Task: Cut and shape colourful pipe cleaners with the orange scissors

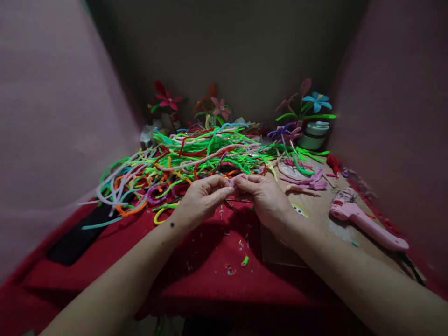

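Note:
My left hand and my right hand meet above the red cloth, fingertips pinched together on a small pink pipe cleaner piece. Right behind the hands lies a big tangled heap of pipe cleaners, mostly green with orange, red, pink and white ones. Both forearms reach in from the bottom of the view.
A pink glue gun lies on brown cardboard at the right, near pink bent pieces. Finished pipe cleaner flowers stand at the back, beside a small jar. A black flat object lies at left. Small scraps dot the cloth.

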### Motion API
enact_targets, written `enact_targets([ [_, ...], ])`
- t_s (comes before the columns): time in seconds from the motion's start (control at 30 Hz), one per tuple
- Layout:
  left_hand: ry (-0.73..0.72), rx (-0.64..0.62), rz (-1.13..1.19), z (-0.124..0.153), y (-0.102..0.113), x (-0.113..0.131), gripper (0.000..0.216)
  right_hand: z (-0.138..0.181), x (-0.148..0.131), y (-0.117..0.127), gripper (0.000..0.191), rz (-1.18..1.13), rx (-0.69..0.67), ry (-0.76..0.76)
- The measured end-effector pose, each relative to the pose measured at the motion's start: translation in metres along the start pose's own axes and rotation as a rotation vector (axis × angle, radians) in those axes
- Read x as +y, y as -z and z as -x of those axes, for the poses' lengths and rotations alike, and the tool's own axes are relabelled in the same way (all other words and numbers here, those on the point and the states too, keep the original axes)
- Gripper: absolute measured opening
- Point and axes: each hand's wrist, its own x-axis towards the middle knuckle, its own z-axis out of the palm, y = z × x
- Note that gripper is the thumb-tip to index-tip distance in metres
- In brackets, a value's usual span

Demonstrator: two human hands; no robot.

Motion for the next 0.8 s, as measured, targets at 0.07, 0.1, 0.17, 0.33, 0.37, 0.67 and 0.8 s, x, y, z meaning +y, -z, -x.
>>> enact_targets([
  [0.07,0.016,0.000,-0.011,0.0002,0.0005,-0.0002,0.025,0.0006,-0.0001,-0.0003,0.018,0.002,0.008,0.034],
  [0.1,0.026,0.003,-0.014,0.0005,0.0004,-0.0002,0.025,0.0009,0.0000,-0.0004,0.018,0.016,0.014,0.051],
  [0.17,0.033,0.017,-0.015,0.0011,-0.0004,-0.0003,0.026,0.0014,0.0001,-0.0010,0.019,0.065,0.041,0.088],
  [0.33,0.067,0.018,0.083,0.0002,-0.0043,-0.0018,0.029,0.0030,-0.0023,-0.0029,0.016,0.126,0.074,0.132],
  [0.37,0.075,0.008,0.119,-0.0001,-0.0045,-0.0020,0.029,0.0032,-0.0032,-0.0029,0.015,0.125,0.069,0.134],
  [0.67,0.017,0.058,0.084,0.0001,0.0036,-0.0018,0.024,0.0017,-0.0039,0.0005,0.020,0.151,-0.024,0.056],
  [0.8,0.016,0.110,0.105,-0.0018,0.0039,-0.0054,0.022,0.0023,-0.0038,-0.0002,0.020,0.128,-0.061,0.068],
])
